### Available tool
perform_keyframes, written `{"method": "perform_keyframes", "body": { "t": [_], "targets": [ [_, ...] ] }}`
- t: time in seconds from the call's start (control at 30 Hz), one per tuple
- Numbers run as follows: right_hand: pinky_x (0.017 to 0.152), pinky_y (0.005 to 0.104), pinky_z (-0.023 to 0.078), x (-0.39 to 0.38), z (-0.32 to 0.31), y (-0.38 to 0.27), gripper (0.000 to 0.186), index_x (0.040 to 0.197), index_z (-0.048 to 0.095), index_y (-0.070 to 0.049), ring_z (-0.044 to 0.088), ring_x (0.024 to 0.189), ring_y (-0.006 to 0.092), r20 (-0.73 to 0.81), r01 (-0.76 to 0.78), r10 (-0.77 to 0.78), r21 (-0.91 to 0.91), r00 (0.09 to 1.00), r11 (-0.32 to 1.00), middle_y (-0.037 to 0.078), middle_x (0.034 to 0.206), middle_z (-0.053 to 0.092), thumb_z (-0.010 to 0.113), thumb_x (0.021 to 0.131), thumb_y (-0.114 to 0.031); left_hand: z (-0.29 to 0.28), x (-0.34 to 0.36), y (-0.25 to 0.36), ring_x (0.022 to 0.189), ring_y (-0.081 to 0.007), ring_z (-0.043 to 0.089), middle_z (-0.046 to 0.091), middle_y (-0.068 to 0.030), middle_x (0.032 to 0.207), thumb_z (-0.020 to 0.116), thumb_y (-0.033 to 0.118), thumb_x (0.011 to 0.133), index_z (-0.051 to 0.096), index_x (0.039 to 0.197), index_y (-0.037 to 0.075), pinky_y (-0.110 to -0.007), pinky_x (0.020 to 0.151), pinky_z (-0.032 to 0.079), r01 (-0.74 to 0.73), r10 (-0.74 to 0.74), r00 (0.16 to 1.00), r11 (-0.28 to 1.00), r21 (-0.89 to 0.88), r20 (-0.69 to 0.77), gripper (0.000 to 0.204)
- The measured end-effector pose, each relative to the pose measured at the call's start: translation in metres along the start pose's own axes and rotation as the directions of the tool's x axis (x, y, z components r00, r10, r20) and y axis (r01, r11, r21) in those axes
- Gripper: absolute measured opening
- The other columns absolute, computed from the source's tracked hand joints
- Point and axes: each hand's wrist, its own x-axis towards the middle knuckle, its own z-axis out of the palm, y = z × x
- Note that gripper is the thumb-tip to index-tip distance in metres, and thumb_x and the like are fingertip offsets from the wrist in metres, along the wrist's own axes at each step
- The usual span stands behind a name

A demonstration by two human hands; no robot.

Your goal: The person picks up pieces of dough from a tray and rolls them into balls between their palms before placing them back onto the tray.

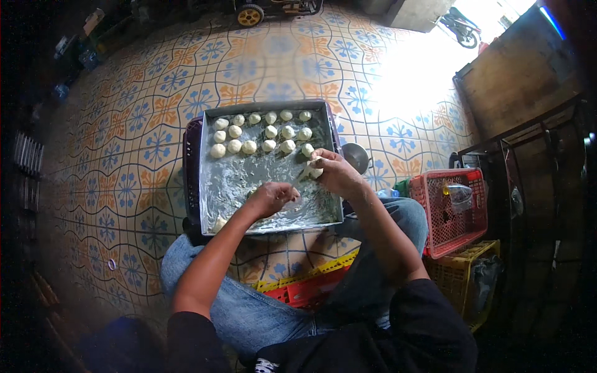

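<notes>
A square metal tray (217, 177), smeared with flour, stands in front of me. Rows of round white dough balls (249, 147) fill its far part. My right hand (337, 174) is over the tray's right side, its fingers closed on a soft white piece of dough (315, 169). Just beyond those fingers sits the nearest ball (307, 150) of the right-hand column. Over the near middle of the tray, my left hand (272, 199) has its fingers curled in; what they hold, if anything, cannot be made out. A small dough lump (219, 224) lies in the near left corner.
The tray rests on a dark purple crate (191, 168). Right of it is a round metal bowl (356, 156). A red crate (449, 214) with a clear plastic container stands above a yellow crate (457, 276) at my right. A wheeled machine (250, 15) stands far off on the tiled floor.
</notes>
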Motion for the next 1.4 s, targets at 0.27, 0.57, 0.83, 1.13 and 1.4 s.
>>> {"method": "perform_keyframes", "body": {
  "t": [0.27,0.57,0.83,1.13,1.4],
  "targets": [
    [0.081,0.0338,0.056,0.007,-0.017,0.003,0.018,0.108,0.065,-0.006,0.069,0.089,0.0158,-0.191,0.033,-0.068,-0.181,0.979,0.983,0.004,0.102,0.069,0.073,0.093,-0.011,-0.044,-0.02,0.039,0.086,-0.0343,0.073,0.076,-0.0149,0.095,0.072,0.018,0.09,0.078,0.101,0.007,-0.041,0.076,0.058,-0.123,0.25,0.945,0.868,0.482,-0.21,0.016],
    [0.086,0.03,0.055,0.022,0.014,0.093,0.039,0.113,0.068,0.001,0.067,0.095,0.0138,-0.002,0.051,-0.068,-0.638,0.998,0.769,0.003,0.102,0.07,0.087,0.079,-0.008,-0.047,-0.035,0.074,0.083,-0.0351,0.069,0.072,-0.0135,0.089,0.072,0.018,0.087,0.076,0.097,0.007,-0.043,0.076,0.056,-0.196,0.351,0.904,0.85,0.489,-0.246,0.015],
    [0.089,0.0311,0.057,0.023,0.01,0.085,0.025,0.118,0.065,-0.002,0.07,0.097,0.0157,0.048,-0.043,0.051,-0.146,0.998,0.988,0.006,0.107,0.072,0.071,0.094,-0.006,-0.06,-0.043,0.071,0.107,-0.03,0.063,0.069,-0.0089,0.108,0.082,0.014,0.076,0.075,0.114,0.015,-0.042,0.096,0.052,-0.096,0.261,0.944,0.805,0.585,-0.204,0.038],
    [0.099,0.041,0.052,0.015,0.026,0.065,0.031,0.128,0.061,-0.008,0.063,0.116,0.0218,0.176,0.047,-0.084,0.206,0.981,0.977,0.006,0.123,0.066,0.063,0.102,-0.025,-0.058,-0.04,0.087,0.117,-0.0292,0.059,0.065,-0.0072,0.118,0.091,0.018,0.064,0.069,0.127,0.018,-0.043,0.104,0.049,-0.144,0.335,0.903,0.826,0.545,-0.268,0.067],
    [0.09,0.0352,0.059,0.015,0.039,0.066,0.026,0.112,0.061,-0.005,0.072,0.091,0.0176,0.186,0.042,-0.021,-0.109,0.982,0.993,0.006,0.099,0.07,0.075,0.09,0.0,-0.059,-0.037,0.087,0.117,-0.0297,0.059,0.065,-0.0076,0.122,0.095,0.035,0.06,0.066,0.13,0.017,-0.046,0.105,0.046,-0.096,0.35,0.888,0.776,0.623,-0.298,0.078]
  ]
}}
